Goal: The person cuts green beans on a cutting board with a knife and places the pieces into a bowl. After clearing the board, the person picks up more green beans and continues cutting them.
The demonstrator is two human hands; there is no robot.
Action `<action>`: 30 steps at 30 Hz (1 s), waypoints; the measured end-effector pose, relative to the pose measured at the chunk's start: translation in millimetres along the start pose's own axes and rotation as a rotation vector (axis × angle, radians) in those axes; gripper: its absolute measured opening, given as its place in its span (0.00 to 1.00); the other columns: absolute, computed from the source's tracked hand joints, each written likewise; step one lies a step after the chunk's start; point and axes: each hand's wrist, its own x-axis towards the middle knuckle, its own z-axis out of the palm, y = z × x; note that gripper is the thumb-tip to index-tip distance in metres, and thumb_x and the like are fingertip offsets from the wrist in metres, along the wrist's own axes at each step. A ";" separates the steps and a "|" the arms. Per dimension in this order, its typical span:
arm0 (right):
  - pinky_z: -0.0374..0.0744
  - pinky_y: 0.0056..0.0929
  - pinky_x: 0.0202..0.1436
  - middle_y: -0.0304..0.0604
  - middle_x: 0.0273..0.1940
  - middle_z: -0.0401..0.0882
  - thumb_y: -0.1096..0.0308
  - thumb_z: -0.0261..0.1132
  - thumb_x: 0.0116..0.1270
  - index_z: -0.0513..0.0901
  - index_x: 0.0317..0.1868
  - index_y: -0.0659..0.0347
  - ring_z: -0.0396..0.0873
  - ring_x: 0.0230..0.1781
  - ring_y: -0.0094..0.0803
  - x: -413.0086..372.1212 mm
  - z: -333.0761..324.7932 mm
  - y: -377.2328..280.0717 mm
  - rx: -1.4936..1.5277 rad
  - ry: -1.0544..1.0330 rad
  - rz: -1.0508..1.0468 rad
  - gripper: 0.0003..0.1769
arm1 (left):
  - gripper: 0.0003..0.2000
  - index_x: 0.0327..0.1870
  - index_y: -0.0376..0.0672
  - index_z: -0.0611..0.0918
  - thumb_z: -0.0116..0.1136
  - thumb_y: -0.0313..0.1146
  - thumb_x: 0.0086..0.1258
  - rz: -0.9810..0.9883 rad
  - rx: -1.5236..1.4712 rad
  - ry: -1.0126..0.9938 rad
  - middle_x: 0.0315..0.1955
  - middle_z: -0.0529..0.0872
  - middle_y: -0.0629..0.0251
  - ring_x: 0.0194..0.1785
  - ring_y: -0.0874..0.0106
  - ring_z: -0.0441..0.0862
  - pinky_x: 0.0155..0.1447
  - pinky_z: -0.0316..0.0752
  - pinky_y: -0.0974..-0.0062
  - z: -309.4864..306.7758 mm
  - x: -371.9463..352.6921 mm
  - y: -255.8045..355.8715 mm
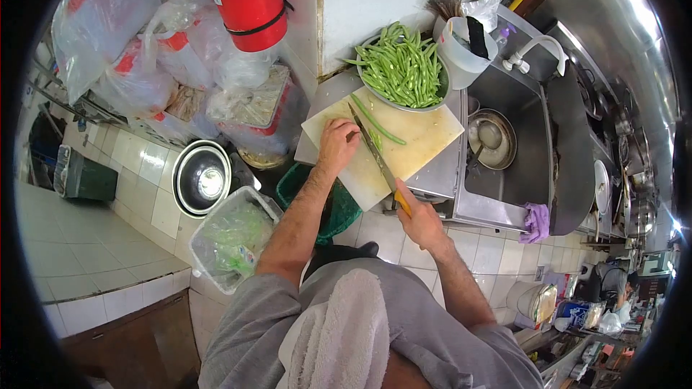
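From my remote seat, the head camera showed me a plain grey shirt (440,338) at six o'clock, its short sleeves (249,317) at seven and five, a fluffy off-white towel (346,331), dark trousers (330,256) and a black shoe (369,248).

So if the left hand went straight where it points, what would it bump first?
Most likely the knife, its blade close beside the left hand. How high it sits above the board is hard to tell.
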 end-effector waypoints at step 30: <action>0.79 0.50 0.45 0.61 0.36 0.82 0.69 0.60 0.66 0.54 0.75 0.41 0.81 0.35 0.58 7.3 -14.0 -11.0 -0.011 -0.070 0.032 0.39 | 0.07 0.35 0.39 0.82 0.65 0.25 0.54 0.000 0.021 -0.035 0.40 0.83 0.60 0.49 0.58 0.76 0.56 0.71 0.64 -2.5 0.2 3.0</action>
